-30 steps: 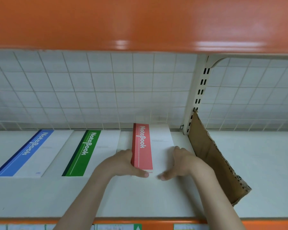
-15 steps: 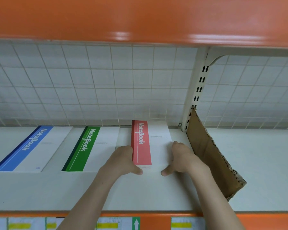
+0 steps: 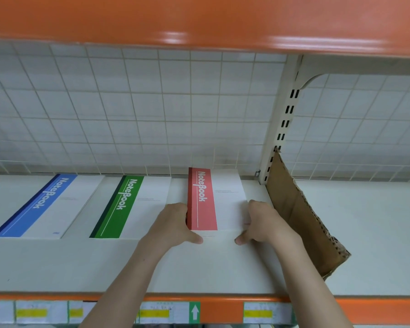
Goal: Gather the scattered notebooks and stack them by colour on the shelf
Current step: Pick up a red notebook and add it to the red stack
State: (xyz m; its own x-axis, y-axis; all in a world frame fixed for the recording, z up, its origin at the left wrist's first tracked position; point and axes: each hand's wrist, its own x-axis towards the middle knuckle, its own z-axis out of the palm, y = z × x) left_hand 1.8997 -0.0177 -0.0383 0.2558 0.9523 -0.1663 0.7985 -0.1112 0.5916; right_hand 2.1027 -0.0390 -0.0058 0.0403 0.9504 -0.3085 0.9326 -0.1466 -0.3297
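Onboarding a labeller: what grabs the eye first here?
Both hands, left hand and right hand, flank the red notebook stack at shelf centre. To its left lie the green notebook and blue notebook; a cardboard divider leans on the right.

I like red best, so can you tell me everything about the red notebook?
The red notebook lies flat on the white shelf, rightmost of three, beside the green notebook. Its cover looks like paper: a red band down the left side with white "NoteBook" lettering and a thin white line, the rest white with tiny print. It seems to top a thin stack. The left hand holds its left edge and the right hand its right edge, thumbs at the near end. A cardboard divider stands to its right.
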